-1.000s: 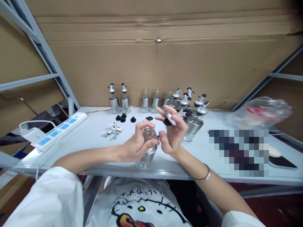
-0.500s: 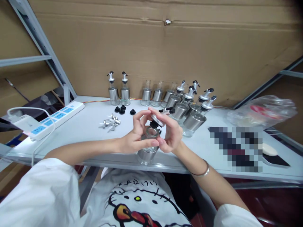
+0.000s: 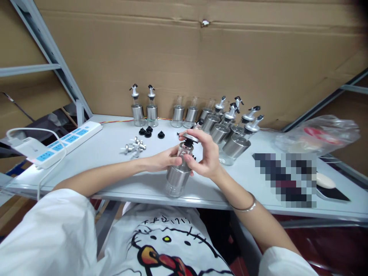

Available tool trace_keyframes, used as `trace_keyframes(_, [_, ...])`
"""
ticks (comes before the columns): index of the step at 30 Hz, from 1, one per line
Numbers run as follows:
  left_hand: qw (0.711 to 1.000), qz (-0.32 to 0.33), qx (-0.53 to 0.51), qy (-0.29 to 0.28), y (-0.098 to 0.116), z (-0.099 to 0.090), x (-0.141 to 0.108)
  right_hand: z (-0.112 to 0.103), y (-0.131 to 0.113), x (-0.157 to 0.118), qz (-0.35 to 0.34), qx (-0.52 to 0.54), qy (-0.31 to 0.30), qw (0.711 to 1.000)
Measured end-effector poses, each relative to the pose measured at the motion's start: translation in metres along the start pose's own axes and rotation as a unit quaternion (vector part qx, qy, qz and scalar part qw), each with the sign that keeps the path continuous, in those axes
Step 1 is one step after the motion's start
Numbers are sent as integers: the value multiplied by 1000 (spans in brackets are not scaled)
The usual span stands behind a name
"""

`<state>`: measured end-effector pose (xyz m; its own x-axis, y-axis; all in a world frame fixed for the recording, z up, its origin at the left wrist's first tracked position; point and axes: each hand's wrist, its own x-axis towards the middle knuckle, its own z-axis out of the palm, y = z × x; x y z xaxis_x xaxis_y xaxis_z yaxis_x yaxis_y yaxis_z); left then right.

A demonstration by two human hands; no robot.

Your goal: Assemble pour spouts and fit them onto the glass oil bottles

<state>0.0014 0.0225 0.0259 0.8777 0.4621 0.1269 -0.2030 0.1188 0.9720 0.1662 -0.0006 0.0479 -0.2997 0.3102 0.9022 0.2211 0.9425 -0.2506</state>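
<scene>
A glass bottle with a brushed-metal sleeve stands in front of me near the table's front edge, tilted slightly. My left hand is closed around its neck. My right hand grips the silver-and-black pourer spout from above, its thumb down beside the bottle's neck. The spout's black stopper sits at the bottle's mouth; how deep it goes in I cannot tell. Several loose black stoppers and a small heap of silver spout parts lie left of my hands.
Two bottles with spouts stand at the back left, and several without spouts at the back middle. More spouted bottles crowd the right. A power strip lies left; a plastic bag and a blurred-out item lie right.
The spout has come down from above the bottle's mouth onto it. My left hand has lowered from beside the spout to the neck, and my right fingers now reach over the spout's top.
</scene>
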Motion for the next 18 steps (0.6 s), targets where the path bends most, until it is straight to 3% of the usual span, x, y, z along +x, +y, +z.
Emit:
trace_keyframes(3, [991, -62, -44, -112, -6, -15, -1, 0, -3, 1, 4, 6, -12, 1000])
trace_keyframes(7, [963, -135, 29, -232, -9, -27, -1, 0, -4, -1, 27, 1, -11, 1000])
trace_keyframes(11, [958, -146, 79, -232, -8, -28, 0, 1, -3, -2, 23, -7, -25, 999])
trace_keyframes(18, [964, -139, 69, -217, -8, -25, -2, 0, -1, -3, 51, 14, -42, 998])
